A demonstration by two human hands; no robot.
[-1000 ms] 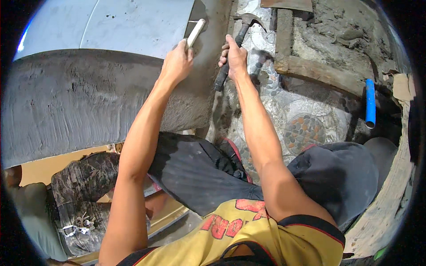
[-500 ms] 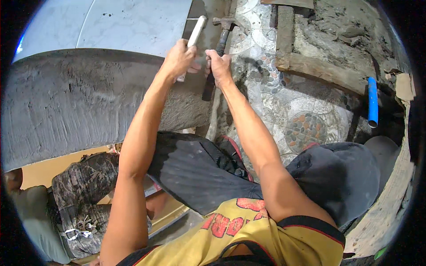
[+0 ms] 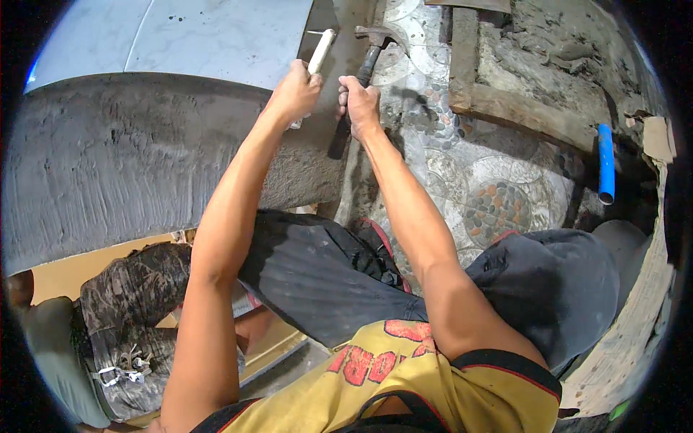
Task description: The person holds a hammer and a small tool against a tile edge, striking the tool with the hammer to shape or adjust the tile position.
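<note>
Inside the left hand point(image 3: 297, 94) I lose part of the white tool point(image 3: 321, 52); inside the right hand point(image 3: 361, 108), some of the hammer handle point(image 3: 369, 63).

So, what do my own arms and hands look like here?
Your left hand and right hand are bare, with no gloves. No watch or bracelet shows. Both arms are uncovered up to the shoulder area, where the yellow fabric shirt has a black armhole band edged in red.

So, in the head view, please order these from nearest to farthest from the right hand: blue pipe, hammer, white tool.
1. Hammer: in the right hand.
2. White tool: to its left, in the left hand.
3. Blue pipe: far to the right.
</note>
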